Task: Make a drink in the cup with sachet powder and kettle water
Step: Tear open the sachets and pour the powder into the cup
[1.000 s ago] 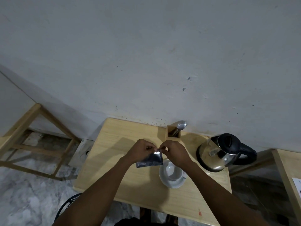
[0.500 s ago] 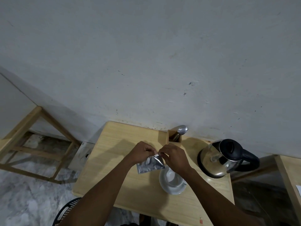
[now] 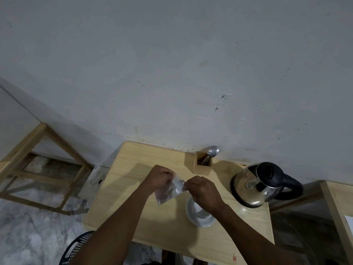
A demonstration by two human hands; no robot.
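Overhead, both hands pinching crinkled foil sachet (image 3: pixel 169 190) – round white cup (image 3: pixel 198 211) below

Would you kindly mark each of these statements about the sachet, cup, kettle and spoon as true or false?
1. Both hands hold the sachet. True: the left hand and right hand pinch its top edge.
2. The kettle is being tilted over the cup. False: it stands upright on the table, untouched.
3. The cup sits on a white saucer. True.
4. The spoon lies flat on the table. False: it stands in a wooden holder by the wall.
5. The kettle's lid is open. False: its black lid is shut.
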